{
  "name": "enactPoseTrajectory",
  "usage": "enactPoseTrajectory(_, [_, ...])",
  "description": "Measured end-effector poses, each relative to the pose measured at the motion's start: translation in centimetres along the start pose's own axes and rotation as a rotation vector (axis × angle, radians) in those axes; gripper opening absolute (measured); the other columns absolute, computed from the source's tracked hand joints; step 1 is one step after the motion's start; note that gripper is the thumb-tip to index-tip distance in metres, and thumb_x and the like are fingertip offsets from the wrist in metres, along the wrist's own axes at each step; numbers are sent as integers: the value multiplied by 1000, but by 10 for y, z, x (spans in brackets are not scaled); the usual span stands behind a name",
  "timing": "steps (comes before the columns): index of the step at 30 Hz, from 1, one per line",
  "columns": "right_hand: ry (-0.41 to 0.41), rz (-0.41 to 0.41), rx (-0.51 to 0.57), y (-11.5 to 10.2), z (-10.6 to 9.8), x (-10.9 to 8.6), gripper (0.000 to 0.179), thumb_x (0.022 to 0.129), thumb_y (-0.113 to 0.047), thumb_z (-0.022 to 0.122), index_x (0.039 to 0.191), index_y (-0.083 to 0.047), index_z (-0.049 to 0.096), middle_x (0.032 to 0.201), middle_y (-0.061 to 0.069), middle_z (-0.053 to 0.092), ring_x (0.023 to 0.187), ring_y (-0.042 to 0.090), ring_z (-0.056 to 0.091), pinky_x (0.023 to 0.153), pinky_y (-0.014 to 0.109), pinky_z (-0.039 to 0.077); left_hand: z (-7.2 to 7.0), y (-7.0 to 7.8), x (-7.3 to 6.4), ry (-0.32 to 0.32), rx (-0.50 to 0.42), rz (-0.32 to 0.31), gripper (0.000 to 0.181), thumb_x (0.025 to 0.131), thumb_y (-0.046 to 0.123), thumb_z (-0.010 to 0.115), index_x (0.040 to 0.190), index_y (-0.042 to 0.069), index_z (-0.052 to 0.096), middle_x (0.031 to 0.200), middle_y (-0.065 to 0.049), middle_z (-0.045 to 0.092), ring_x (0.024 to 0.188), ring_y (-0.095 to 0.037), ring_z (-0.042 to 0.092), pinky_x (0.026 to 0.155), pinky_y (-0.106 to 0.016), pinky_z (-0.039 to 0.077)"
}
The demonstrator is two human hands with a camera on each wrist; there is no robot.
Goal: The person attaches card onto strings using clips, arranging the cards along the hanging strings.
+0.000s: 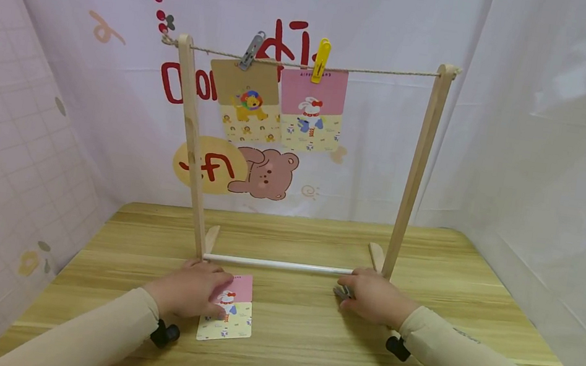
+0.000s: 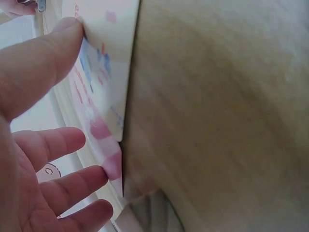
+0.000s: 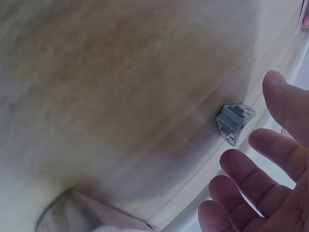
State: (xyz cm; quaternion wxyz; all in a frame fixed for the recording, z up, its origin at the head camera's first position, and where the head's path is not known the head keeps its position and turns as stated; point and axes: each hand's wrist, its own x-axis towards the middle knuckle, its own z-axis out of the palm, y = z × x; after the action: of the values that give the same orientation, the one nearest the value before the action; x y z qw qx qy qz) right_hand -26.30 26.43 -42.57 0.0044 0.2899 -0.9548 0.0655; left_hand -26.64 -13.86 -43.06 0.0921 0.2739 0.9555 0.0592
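On the table at the left lies a pink and cream card [image 1: 239, 325] with a white rabbit picture, partly covered by my left hand [image 1: 190, 289]. In the left wrist view the thumb [image 2: 67, 41] meets the card's face, while the other fingers [image 2: 79, 186] are spread by its pink part. My right hand [image 1: 378, 298] is beside a grey clothespin [image 3: 234, 123] lying on the table. Its thumb and fingers are apart around the clothespin, not pinching it.
A wooden frame [image 1: 419, 163] stands on the table with a twine line [image 1: 384, 72] across its top. From it hang a lion card [image 1: 245, 120] under a grey clothespin [image 1: 252, 50] and a rabbit card [image 1: 308, 132] under a yellow clothespin [image 1: 321, 60]. A white bar [image 1: 276, 264] joins the posts low down.
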Motion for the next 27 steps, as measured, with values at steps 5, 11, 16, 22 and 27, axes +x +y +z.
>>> enactPoseTrajectory(5, [-16,15,5,-2,0,0,42,90,-25,84,125,-5,73,109,7,72,99,24,65,87,43,56,1,-1,0,4,-9,7,77,85,56,83,145,13,62,145,-11,62,143,-34,52,122,-64,28])
enactPoseTrajectory(11, [-45,21,12,-1,2,1,37,91,-28,83,121,-10,74,108,3,71,96,19,63,82,39,54,2,-4,2,8,-58,-47,75,84,55,84,145,16,63,149,-11,60,144,-37,49,124,-63,26])
enactPoseTrajectory(16, [-33,-1,-11,1,6,2,28,91,-29,83,113,-12,76,103,-3,71,89,14,59,77,34,50,4,-6,4,16,-64,-72,75,83,54,86,144,17,63,150,-12,58,145,-40,47,123,-66,25])
enactPoseTrajectory(22, [-12,-24,-7,2,6,3,18,91,-24,83,104,-14,77,98,-5,72,86,12,59,77,33,49,5,-5,5,22,-49,-57,79,82,54,86,146,15,61,149,-13,59,145,-37,48,123,-64,26])
enactPoseTrajectory(27, [16,-66,-5,3,7,5,9,90,-21,83,93,-16,77,89,-10,71,80,5,58,73,29,50,7,-3,6,24,-48,-53,82,82,56,86,147,14,60,148,-12,59,144,-35,49,123,-62,26])
